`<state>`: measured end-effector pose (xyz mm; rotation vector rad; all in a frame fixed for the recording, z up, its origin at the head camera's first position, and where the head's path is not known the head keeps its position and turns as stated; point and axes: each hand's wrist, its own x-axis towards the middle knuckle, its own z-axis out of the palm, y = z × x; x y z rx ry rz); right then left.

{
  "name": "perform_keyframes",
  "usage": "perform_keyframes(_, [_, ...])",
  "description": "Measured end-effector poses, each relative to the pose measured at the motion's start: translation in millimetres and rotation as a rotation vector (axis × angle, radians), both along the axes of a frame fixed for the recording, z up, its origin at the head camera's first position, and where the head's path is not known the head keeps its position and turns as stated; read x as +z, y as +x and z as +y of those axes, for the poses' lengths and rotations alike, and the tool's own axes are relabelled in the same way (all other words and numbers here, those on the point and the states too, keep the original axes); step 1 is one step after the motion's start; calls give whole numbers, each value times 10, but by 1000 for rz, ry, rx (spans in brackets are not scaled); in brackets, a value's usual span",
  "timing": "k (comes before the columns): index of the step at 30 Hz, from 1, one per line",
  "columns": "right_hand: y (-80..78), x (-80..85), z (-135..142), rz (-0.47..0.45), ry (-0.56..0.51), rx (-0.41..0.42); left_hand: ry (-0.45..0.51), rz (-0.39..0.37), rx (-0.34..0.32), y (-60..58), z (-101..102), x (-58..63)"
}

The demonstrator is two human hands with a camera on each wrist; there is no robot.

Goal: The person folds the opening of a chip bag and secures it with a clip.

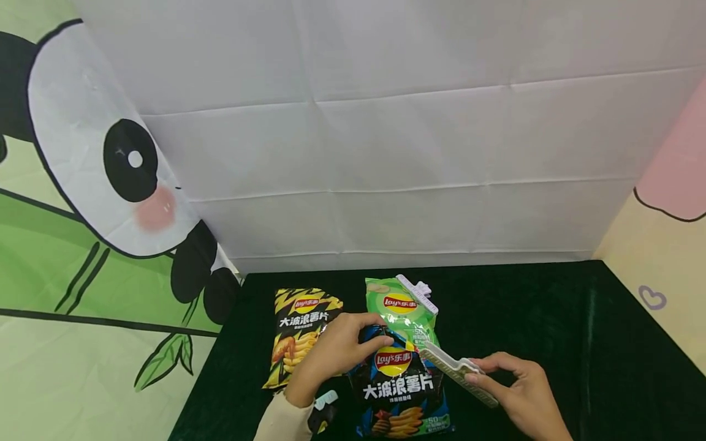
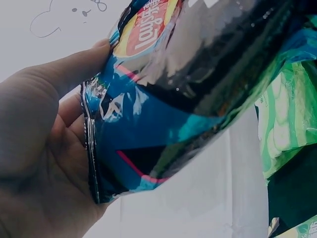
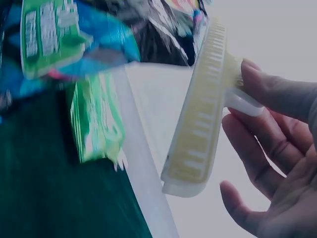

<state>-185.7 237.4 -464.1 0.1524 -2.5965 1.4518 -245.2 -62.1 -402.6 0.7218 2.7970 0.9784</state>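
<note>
My left hand (image 1: 343, 342) grips a black and blue Lay's chip bag (image 1: 398, 398) at its top left, the thumb (image 2: 74, 67) lying over the front. The bag is held up, its printed front toward me. Between the thumb and fingers of my right hand (image 1: 521, 387) is the handle of a long white bag clip (image 1: 458, 372). One end of that clip comes right up to the bag's upper right corner in the head view. In the right wrist view, the clip's ridged inner face (image 3: 198, 129) shows beside the bag.
Behind the held bag lies a green Lay's bag (image 1: 399, 303), a white clip (image 1: 417, 294) across its top right corner. A yellow and black chip bag (image 1: 287, 352) lies at left. By the left sleeve is a partly hidden dark packet (image 1: 318, 421). Dark green cloth (image 1: 524, 306) covers the table.
</note>
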Motion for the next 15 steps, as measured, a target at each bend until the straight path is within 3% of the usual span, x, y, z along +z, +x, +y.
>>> perform_keyframes(8, [-155,47,-226,16,-88,124,34,-7,-51,9,-15,-10])
perform_keyframes(15, [-271,97,-322,-18,-129,167,106,10,-113,28,-75,-18])
